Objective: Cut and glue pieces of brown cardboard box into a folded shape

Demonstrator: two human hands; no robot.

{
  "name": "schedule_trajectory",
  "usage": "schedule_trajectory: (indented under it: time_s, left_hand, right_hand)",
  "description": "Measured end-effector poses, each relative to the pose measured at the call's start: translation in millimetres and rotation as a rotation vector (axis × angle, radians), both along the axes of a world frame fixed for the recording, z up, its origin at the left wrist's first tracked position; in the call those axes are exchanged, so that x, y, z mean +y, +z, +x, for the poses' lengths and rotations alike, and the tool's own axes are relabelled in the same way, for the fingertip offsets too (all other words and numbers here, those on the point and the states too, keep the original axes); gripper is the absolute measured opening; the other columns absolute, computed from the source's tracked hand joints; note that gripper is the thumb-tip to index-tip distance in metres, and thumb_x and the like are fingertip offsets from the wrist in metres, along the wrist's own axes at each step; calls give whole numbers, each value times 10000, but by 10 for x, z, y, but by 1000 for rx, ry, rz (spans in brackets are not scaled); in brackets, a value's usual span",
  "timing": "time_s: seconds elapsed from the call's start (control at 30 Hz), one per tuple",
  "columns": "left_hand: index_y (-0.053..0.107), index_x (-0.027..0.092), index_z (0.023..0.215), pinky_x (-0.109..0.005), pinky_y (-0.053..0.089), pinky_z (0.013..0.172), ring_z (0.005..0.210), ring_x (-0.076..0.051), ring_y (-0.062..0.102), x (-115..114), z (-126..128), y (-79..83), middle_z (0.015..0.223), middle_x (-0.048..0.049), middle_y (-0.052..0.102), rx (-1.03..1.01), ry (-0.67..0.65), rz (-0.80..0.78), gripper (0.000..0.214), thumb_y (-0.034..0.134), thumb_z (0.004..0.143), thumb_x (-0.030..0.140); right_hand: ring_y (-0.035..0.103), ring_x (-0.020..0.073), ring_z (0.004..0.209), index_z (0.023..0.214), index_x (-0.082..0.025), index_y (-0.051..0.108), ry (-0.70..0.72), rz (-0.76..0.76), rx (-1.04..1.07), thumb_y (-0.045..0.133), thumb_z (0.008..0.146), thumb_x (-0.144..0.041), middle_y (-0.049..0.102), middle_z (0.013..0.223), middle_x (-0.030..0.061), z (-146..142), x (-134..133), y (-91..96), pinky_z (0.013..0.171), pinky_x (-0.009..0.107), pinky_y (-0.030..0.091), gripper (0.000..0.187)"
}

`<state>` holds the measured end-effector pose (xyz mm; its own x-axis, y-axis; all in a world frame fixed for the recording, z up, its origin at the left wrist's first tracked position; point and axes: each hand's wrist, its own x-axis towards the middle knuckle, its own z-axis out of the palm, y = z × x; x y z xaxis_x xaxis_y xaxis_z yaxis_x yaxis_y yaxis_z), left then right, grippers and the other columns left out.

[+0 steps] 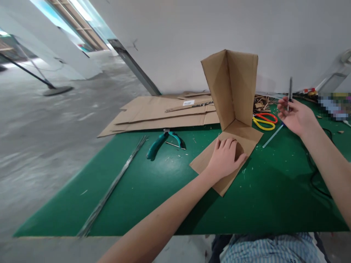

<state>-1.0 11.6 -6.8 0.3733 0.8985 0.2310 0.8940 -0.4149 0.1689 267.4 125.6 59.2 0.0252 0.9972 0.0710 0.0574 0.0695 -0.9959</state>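
Observation:
My left hand (pixel 226 157) lies flat, fingers stretched out, pressing the flat base of a folded cardboard piece (pixel 233 95) onto the green table (pixel 153 182). Two cardboard flaps stand upright behind the hand and form a corner. My right hand (pixel 294 115) is raised to the right of the cardboard. Its fingers pinch a thin dark pen-like tool (pixel 290 91) that points upward.
Yellow and red scissors (pixel 264 121) lie right of the cardboard, beside a thin clear rod (pixel 272 136). Teal pliers (pixel 161 143) rest left of it. Long metal rods (pixel 115 184) run along the table's left edge. Flat cardboard sheets (pixel 161 113) lie at the back. A black cable (pixel 315 175) loops at right.

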Motion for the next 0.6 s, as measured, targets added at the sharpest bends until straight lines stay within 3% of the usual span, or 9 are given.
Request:
schedule_trajectory:
  time_s: [0.1,0.2,0.37,0.47,0.6]
  left_hand:
    - [562,120,1181,-470,347,1042,1122,-290,527,-18,12,19,1203,-139,599,26,1,25,522,327,933,515]
    - [588,138,1137,-437,401,976,1095,-279,548,-37,19,40,1165,-128,621,47,-14,52,466,323,945,471]
    - [648,147,947,-401,466,854,966,-251,614,-65,32,28,1006,-106,682,90,-35,86,431,304,963,406]
    - [658,147,920,-379,487,812,948,-235,635,-69,41,4,1001,-98,701,72,-21,115,415,312,967,372]
    - [670,156,893,-366,496,793,927,-220,651,-70,50,-3,986,-88,719,83,-20,150,378,337,962,321]
  right_hand:
    - [480,119,620,994,-240,498,11,28,105,391,908,-389,510,779,9,-26,-301,88,571,266,408,202]
    - [374,103,514,981,-243,516,56,108,-33,376,923,-489,391,655,-40,-168,-573,18,521,258,358,288]
    - [541,142,651,942,-192,555,291,205,-758,334,956,-390,575,737,27,-494,-785,-203,619,274,392,297]
    - [590,179,724,871,-177,581,306,293,-1202,292,977,-382,638,783,72,-707,-707,-281,608,276,351,369]
    - [634,206,756,884,-180,643,270,275,-1409,283,975,-471,684,838,95,-957,-523,-364,581,274,343,471]
